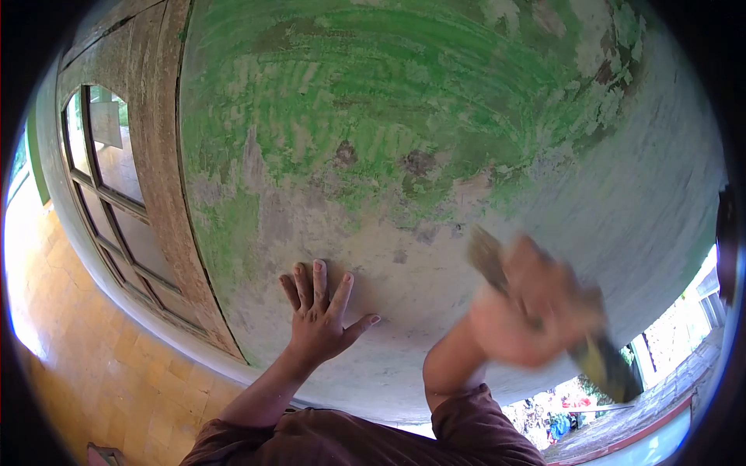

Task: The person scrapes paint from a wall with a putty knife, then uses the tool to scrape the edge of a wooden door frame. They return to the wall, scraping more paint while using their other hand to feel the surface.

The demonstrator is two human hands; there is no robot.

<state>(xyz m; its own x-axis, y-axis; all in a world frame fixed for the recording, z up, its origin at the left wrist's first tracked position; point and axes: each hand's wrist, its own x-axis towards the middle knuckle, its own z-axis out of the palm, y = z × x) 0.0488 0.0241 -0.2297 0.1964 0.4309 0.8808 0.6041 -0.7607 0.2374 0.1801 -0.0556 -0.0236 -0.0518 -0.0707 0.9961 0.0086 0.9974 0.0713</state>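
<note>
My left hand (318,318) rests flat on the wall (373,241), its fingers spread and holding nothing. Around it the wall is bare and whitish grey, with patchy green paint higher up. To the right, my right hand (532,311) is closed around a hand tool (610,369), smeared by motion. One end of this tool is flat and greyish brown and points up-left toward the wall; the other is dark and yellow, sticking out below the fist. Blur hides its exact kind and whether it touches the wall.
At the left, a worn wooden frame (159,155) borders the wall, with glass panes (113,140) in it. Below lies a yellowish tiled floor (116,373) with a small brown object (103,454). A ledge (645,427) and bright outdoor clutter (571,408) show at lower right.
</note>
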